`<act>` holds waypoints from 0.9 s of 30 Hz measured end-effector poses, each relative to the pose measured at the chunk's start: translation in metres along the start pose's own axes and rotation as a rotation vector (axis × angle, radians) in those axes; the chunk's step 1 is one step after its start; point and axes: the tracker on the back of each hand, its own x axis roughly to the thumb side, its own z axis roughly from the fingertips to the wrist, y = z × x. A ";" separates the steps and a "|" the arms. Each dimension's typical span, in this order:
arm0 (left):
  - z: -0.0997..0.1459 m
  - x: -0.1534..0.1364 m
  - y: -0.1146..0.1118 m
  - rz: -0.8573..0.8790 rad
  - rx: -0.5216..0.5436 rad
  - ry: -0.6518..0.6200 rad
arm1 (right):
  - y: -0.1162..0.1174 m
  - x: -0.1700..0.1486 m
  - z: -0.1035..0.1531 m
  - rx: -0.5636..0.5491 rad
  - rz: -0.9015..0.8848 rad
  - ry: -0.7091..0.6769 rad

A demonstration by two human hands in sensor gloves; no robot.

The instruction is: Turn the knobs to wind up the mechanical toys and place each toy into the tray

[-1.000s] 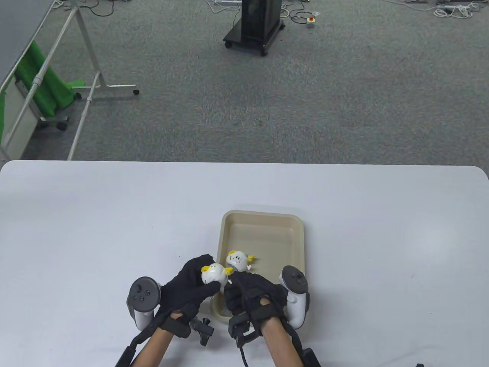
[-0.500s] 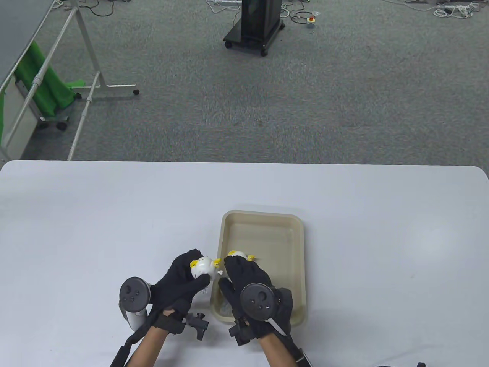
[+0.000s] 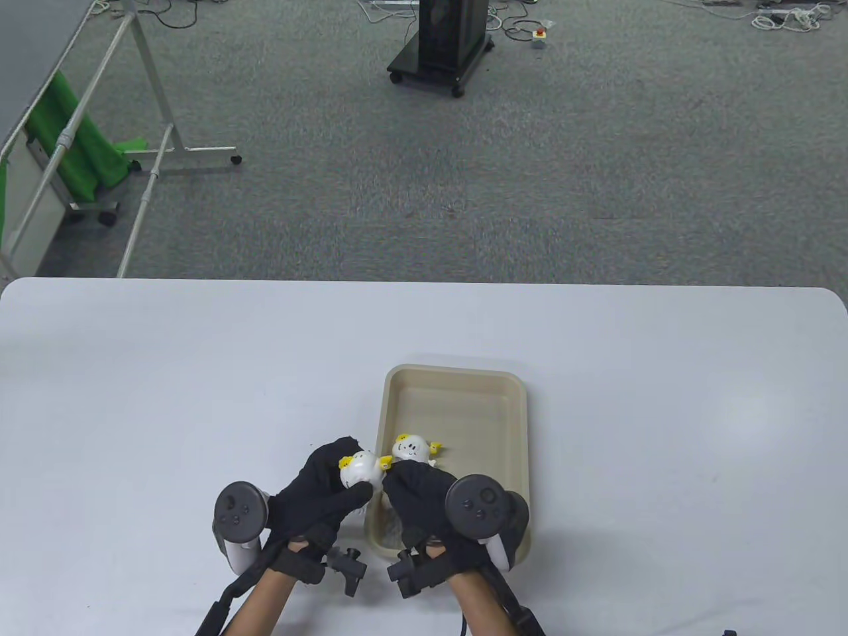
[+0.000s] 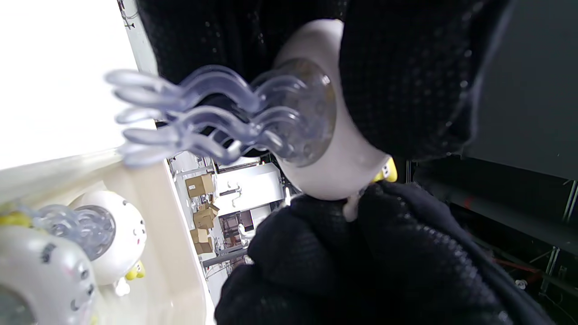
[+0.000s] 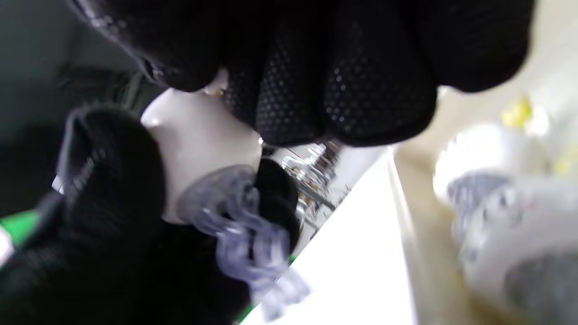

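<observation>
My left hand [image 3: 318, 493]: black mesh glove, fingers curled round white egg-shaped toy [image 3: 361, 469], glossy plastic, yellow tabs, clear wavy legs below. Toy held above table [image 3: 165, 397], just left of tray rim. My right hand [image 3: 424, 493]: fingertips pinch toy's side knob. Beige rounded tray [image 3: 517, 424] holds second toy [image 3: 412, 448] near hands.

Left grip [image 3: 324, 487] and right grip [image 3: 421, 500] curled, touching
</observation>
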 end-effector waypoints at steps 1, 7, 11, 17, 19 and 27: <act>0.000 0.001 -0.001 0.007 -0.012 -0.005 | -0.001 -0.008 -0.001 0.009 -0.110 0.095; 0.000 0.004 -0.005 -0.056 -0.051 -0.035 | 0.003 -0.034 0.004 0.099 -0.430 0.495; -0.001 0.004 -0.003 -0.063 -0.038 -0.039 | 0.005 -0.034 0.002 0.126 -0.450 0.464; -0.001 -0.003 0.004 -0.022 0.014 0.006 | -0.005 0.000 0.002 -0.062 -0.014 0.112; 0.000 -0.003 0.005 -0.020 0.018 0.007 | -0.004 0.013 0.006 -0.079 0.146 0.001; 0.000 -0.002 0.006 0.001 0.038 0.016 | 0.029 0.043 0.025 -0.125 0.724 -0.304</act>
